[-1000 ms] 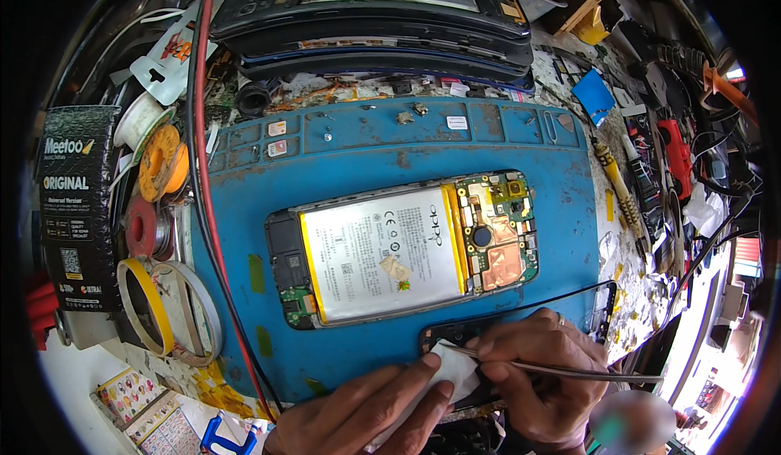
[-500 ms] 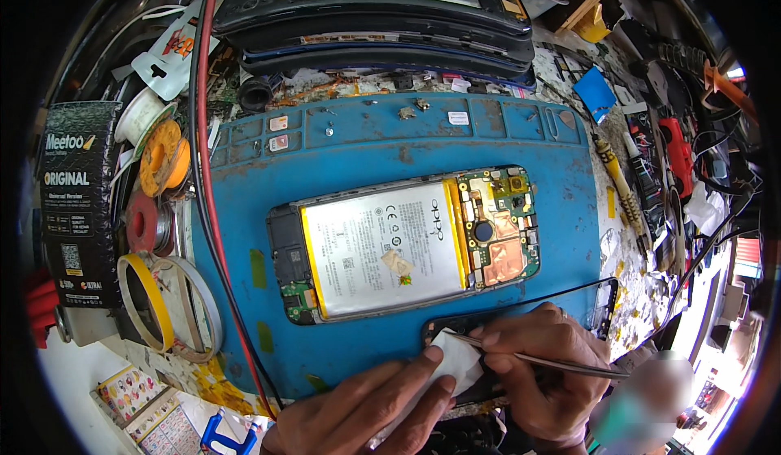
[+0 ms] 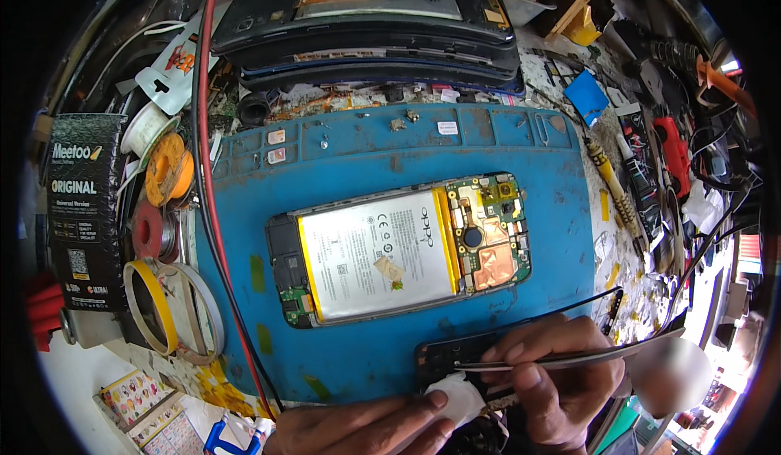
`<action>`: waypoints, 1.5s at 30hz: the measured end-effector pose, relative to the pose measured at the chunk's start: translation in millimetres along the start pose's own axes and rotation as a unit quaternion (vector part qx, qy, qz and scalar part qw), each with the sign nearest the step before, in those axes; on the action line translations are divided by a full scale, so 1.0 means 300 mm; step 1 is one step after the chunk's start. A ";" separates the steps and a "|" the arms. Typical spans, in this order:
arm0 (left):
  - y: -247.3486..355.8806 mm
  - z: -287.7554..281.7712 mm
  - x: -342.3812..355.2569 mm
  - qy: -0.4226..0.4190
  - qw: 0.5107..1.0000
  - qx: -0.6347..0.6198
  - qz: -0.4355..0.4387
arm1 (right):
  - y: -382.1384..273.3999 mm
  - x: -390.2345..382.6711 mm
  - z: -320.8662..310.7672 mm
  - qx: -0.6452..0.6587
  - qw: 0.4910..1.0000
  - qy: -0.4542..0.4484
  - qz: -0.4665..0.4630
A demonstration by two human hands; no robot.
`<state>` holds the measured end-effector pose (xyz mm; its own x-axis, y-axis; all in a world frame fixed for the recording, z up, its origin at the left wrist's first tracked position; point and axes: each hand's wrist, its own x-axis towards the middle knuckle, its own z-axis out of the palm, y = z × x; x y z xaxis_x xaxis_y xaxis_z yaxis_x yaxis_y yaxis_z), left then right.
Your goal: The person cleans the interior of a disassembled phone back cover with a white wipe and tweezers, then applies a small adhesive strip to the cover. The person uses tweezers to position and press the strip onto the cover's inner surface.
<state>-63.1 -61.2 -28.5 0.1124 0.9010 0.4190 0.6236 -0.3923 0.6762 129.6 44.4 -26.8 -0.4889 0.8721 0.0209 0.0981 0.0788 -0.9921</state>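
Observation:
My right hand pinches a pair of slim metal tweezers, their tips over the camera corner of a dark phone back cover. Closed around a folded white tissue, my left hand is at the lower edge, and the tissue is just below the tweezer tips. Both hands hide much of the cover. Beyond them lies an opened phone, its silver battery and green circuit board exposed. It rests on a blue work mat.
Stacked dark phones stand at the back. A red cable and a black one cross the mat's left side. Tape rolls, an orange spool and a black package sit left. A yellow-black tool lies right.
The tweezer tips have left the tissue and moved down onto the cover's corner. My left hand has lowered with the tissue, and the whole view has shifted slightly.

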 end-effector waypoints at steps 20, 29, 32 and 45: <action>0.005 0.000 -0.024 0.021 0.997 0.033 -0.066 | 0.025 0.007 0.016 -0.013 0.999 0.016 -0.048; 0.013 0.004 -0.003 -0.008 0.995 0.025 -0.095 | 0.011 0.014 0.022 -0.051 0.998 -0.007 -0.036; 0.016 0.011 -0.011 0.013 0.995 0.040 -0.092 | 0.007 0.015 0.024 -0.058 0.998 -0.009 -0.023; 0.017 0.017 -0.013 -0.016 0.994 0.064 -0.092 | -0.003 0.023 0.022 -0.143 0.986 -0.061 -0.057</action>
<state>-56.5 -65.7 -29.7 0.0109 0.9618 0.2734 0.7285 -0.1950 0.6567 120.5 47.2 -26.4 -0.6105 0.7860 0.0975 0.2689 0.3215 -0.9079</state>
